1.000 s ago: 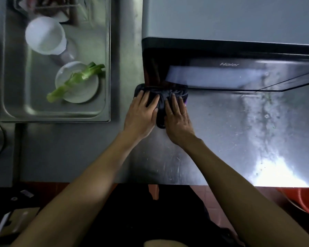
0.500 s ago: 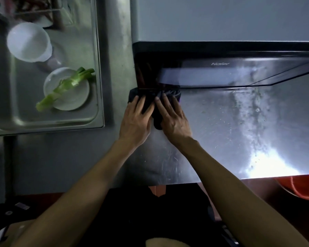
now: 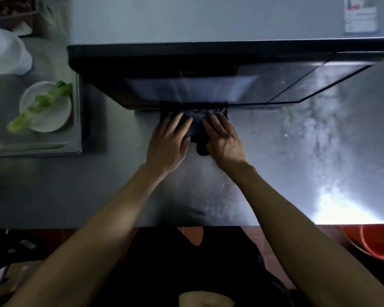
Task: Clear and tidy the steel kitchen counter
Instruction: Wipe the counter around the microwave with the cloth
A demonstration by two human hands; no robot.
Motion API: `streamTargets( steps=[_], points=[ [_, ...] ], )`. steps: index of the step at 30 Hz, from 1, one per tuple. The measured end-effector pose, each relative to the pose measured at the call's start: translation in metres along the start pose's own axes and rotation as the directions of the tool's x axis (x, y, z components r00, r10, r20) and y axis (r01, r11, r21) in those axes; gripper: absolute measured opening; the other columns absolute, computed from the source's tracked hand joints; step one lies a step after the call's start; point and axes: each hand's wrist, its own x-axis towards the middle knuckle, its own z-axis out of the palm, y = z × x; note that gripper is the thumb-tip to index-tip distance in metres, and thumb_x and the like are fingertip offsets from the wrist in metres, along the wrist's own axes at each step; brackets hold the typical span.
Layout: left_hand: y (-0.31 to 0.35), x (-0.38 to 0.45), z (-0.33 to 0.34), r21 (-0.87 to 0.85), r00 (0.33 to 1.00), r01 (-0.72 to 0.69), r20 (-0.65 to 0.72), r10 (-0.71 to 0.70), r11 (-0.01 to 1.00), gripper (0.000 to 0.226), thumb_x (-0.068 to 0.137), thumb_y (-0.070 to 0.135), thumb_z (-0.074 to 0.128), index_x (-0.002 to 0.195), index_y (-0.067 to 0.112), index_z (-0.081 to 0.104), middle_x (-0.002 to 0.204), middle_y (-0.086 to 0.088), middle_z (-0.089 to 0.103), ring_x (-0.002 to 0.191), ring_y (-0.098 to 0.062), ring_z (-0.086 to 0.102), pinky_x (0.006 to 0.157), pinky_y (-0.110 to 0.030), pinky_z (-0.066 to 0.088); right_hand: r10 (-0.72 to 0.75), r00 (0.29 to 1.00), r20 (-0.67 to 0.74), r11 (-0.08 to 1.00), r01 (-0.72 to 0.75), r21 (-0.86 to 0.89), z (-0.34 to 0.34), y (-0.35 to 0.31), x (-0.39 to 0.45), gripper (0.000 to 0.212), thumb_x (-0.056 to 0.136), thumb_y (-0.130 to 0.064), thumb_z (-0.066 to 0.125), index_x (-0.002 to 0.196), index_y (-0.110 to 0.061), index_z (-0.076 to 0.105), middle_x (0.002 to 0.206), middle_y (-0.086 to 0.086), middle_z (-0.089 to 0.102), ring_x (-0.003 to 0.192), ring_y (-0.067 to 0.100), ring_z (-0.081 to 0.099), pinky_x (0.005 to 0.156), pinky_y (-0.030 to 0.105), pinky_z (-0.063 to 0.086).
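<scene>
Cloth (image 3: 196,127) now farther right along counter (image 3: 275,162)

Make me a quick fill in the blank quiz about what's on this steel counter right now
1. Both hands, the left hand and the right hand, press flat on a dark ____.
2. The green leafy vegetable stalk lies across a round white ____.
3. The crumpled dark cloth sits against the front edge of the black range ____.

Missing words: cloth; plate; hood
</scene>
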Motion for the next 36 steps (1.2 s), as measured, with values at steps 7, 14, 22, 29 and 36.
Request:
streamTargets(
  steps=[7, 14, 22, 29, 36],
  points=[
    [0.080, 0.033, 0.023, -0.026, 0.997, -0.060, 0.040, 0.061, 0.998, 0.052, 0.101, 0.036, 0.046, 0.149, 0.018, 0.044, 0.155, -0.011, 0.039, 0.139, -0.037, 0.039, 0.108, -0.050, 0.038, 0.068, 0.997, -0.039, 0.998, -0.068, -0.011, -0.029, 0.078, -0.036, 0.060, 0.087, -0.023, 0.045, 0.144, -0.008, 0.049, 0.154, 0.015, 0.041, 0.141, 0.042, 0.036, 0.115, 0.053, 0.033],
    [0.158, 0.071, 0.040, -0.042, 0.986, -0.126, 0.107, 0.130, 0.991, 0.054, 0.100, 0.034, 0.046, 0.151, 0.018, 0.040, 0.155, -0.012, 0.039, 0.141, -0.036, 0.036, 0.113, -0.048, 0.034, 0.127, 0.990, -0.064, 0.991, -0.129, -0.025, -0.054, 0.158, -0.066, 0.057, 0.090, -0.019, 0.045, 0.146, -0.007, 0.047, 0.155, 0.017, 0.038, 0.143, 0.040, 0.034, 0.114, 0.052, 0.036],
    [0.194, 0.082, 0.049, -0.111, 0.980, -0.139, 0.125, 0.152, 0.984, 0.054, 0.099, 0.031, 0.048, 0.151, 0.018, 0.040, 0.157, -0.009, 0.037, 0.144, -0.035, 0.032, 0.116, -0.048, 0.029, 0.208, 0.973, -0.104, 0.978, -0.209, 0.003, -0.063, 0.181, -0.090, 0.061, 0.091, -0.011, 0.054, 0.150, -0.010, 0.040, 0.159, 0.017, 0.030, 0.147, 0.038, 0.025, 0.117, 0.050, 0.033],
    [0.183, 0.047, 0.051, -0.143, 0.972, -0.186, 0.115, 0.203, 0.972, 0.051, 0.099, 0.029, 0.047, 0.149, 0.018, 0.044, 0.155, -0.010, 0.040, 0.143, -0.034, 0.033, 0.115, -0.047, 0.031, 0.216, 0.970, -0.112, 0.976, -0.216, 0.005, -0.051, 0.155, -0.119, 0.059, 0.089, -0.008, 0.057, 0.147, -0.006, 0.044, 0.155, 0.020, 0.035, 0.145, 0.041, 0.029, 0.116, 0.050, 0.033],
    [0.141, 0.003, 0.042, -0.183, 0.979, -0.155, 0.102, 0.175, 0.971, 0.051, 0.100, 0.028, 0.045, 0.150, 0.020, 0.043, 0.158, -0.010, 0.036, 0.146, -0.033, 0.030, 0.115, -0.049, 0.031, 0.191, 0.980, -0.064, 0.981, -0.192, -0.012, -0.031, 0.101, -0.118, 0.060, 0.088, -0.006, 0.061, 0.146, -0.004, 0.045, 0.155, 0.022, 0.036, 0.144, 0.043, 0.029, 0.116, 0.053, 0.033]
  ],
)
